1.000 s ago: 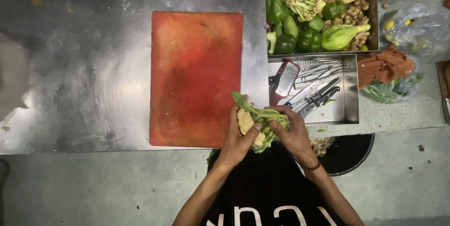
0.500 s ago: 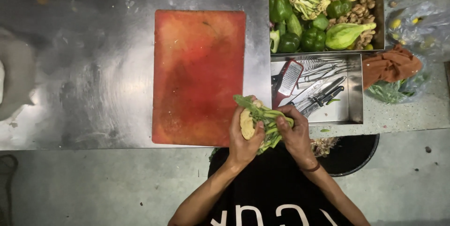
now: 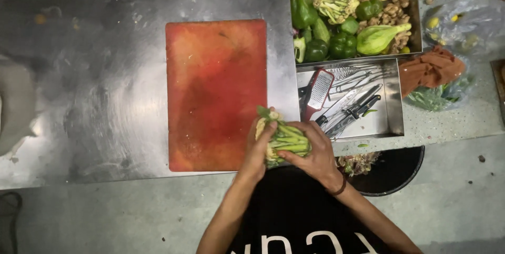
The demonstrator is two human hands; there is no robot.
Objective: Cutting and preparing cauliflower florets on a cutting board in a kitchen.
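Observation:
Both hands hold a small cauliflower (image 3: 281,139) with pale florets and green leaf stalks, over the near right corner of a red cutting board (image 3: 215,91). My left hand (image 3: 258,151) cups its left side. My right hand (image 3: 310,154) wraps the green stalks from the right, fingers curled over them. The board lies bare on a steel counter (image 3: 94,85).
A steel tray (image 3: 413,12) at the back right holds green peppers, cauliflower, ginger and other vegetables. In front of it a second tray (image 3: 394,101) holds knives, a red grater and tools. A black bin (image 3: 394,172) with scraps sits below the counter edge. A rust-coloured cloth (image 3: 431,70) lies right.
The cauliflower has turned in my hands, with the leaf tip that stuck out to the left now drawn in. The hands stay at the board's near right corner.

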